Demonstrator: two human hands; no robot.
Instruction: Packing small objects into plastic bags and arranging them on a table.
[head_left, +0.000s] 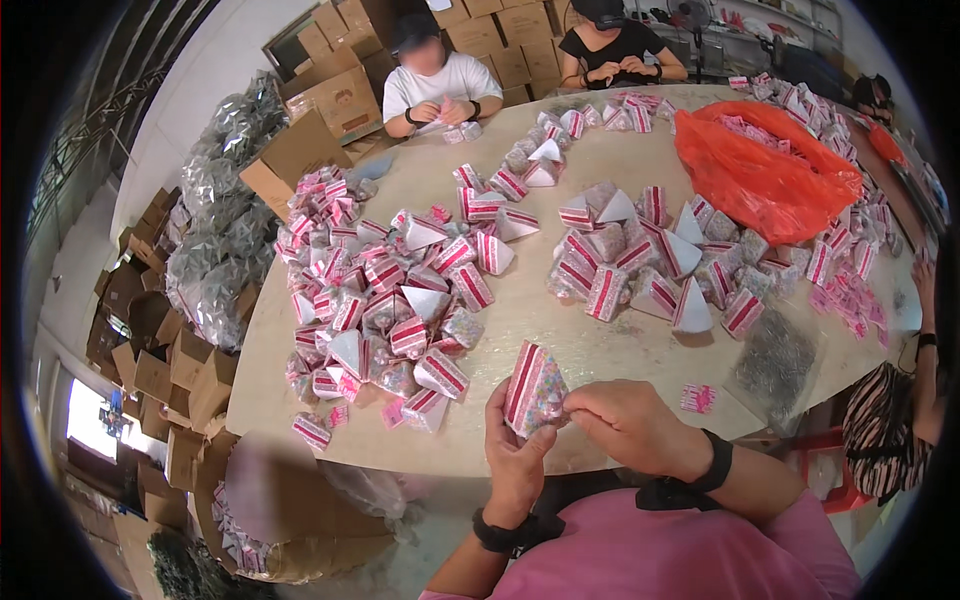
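Hands (pixel 635 425) on red-striped wedge pkt (pixel 540 390); any print unclear.

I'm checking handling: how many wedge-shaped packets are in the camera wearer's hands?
1: the wedge-shaped packet, held in the left hand, with the right hand closed at its right edge. Any behind it would be hidden; others lie heaped on the table.

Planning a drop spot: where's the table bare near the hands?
Bare table: between left pile and right pile, beyond the held packet; also between right pile and right hand. Crowded: both piles; right pile reaches the red bag.
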